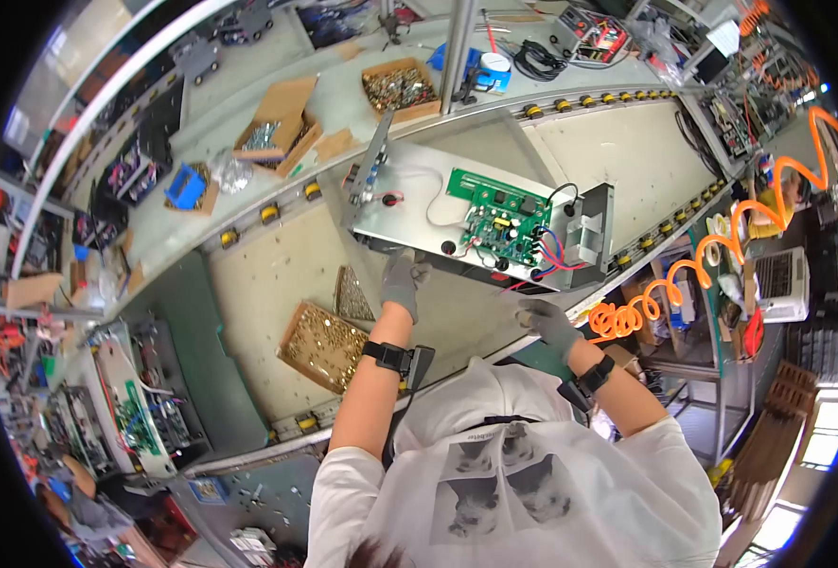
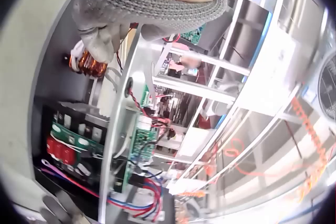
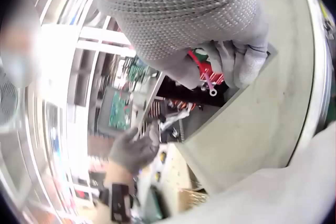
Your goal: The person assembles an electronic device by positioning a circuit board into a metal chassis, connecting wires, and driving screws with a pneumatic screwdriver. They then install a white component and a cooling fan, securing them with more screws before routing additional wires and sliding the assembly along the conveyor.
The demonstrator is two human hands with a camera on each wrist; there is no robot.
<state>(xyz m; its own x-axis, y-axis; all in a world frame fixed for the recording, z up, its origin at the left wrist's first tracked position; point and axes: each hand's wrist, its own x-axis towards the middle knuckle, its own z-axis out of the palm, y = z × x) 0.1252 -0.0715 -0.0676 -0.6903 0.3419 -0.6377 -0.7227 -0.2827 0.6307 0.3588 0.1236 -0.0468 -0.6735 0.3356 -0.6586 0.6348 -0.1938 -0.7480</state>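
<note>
A flat metal chassis [image 1: 409, 213] carries a green circuit board [image 1: 504, 222] with blue and red wires [image 1: 553, 254] at its right end. My gloved left hand [image 1: 405, 281] is at its near left edge, fingers loosely bent. In the left wrist view, those fingers hang beside a copper coil [image 2: 94, 67] inside the chassis's open side. My gloved right hand [image 1: 551, 327] hovers near the front right corner, fingers relaxed. Seen from the right wrist, a red wire with a ring terminal [image 3: 212, 91] shows just beyond its fingertips. Part of the wire is hidden by the hand.
A cardboard tray of brass-coloured fasteners [image 1: 322, 346] lies left of my left forearm. Rollers [image 1: 269, 212] line the work surface. Boxes of screws [image 1: 400, 87] stand on the back bench. A coiled orange hose [image 1: 688, 260] hangs at the right.
</note>
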